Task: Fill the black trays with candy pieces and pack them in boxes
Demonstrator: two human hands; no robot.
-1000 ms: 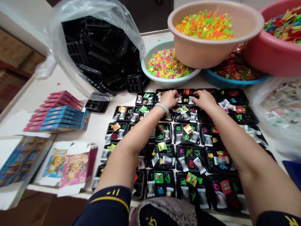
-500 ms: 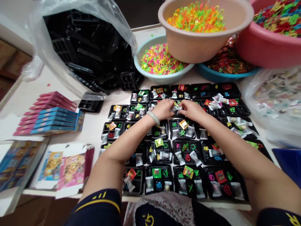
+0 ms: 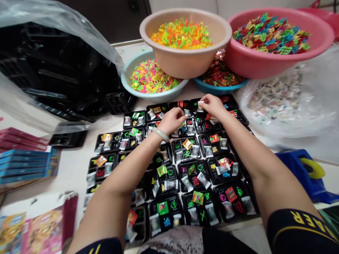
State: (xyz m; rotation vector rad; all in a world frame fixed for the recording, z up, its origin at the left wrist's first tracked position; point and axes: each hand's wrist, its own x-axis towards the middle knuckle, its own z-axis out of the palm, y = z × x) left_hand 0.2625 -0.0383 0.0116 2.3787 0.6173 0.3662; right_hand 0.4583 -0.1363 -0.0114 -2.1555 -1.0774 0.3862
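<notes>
Right hand [image 3: 214, 106] raised at the far edge of the grid of black trays [image 3: 185, 169], thumb and fingertips pinched on a small clear packet [image 3: 200, 104] held just above the farthest row. Left hand [image 3: 172, 120] curled, fingers down, resting on a tray [image 3: 185, 127] in the second row from the far edge, just beside and nearer than the right hand; whether anything is gripped beneath the fingers cannot be told. Pale bangle [image 3: 159, 133] on the left wrist. Trays laid edge to edge in rows, each compartment filled with coloured plastic shapes and small packets. Beyond the grid, tan basin [image 3: 182, 56] of orange and yellow-green pieces, stacked partly over a light blue basin [image 3: 148, 92] of pink and green pieces and a darker blue basin [image 3: 219, 88]. Pink basin [image 3: 267, 56] of mixed colours to the right of the tan one. Clear bag of packets [image 3: 286, 98] right of the grid; bag of empty black trays [image 3: 53, 77] left of it.
</notes>
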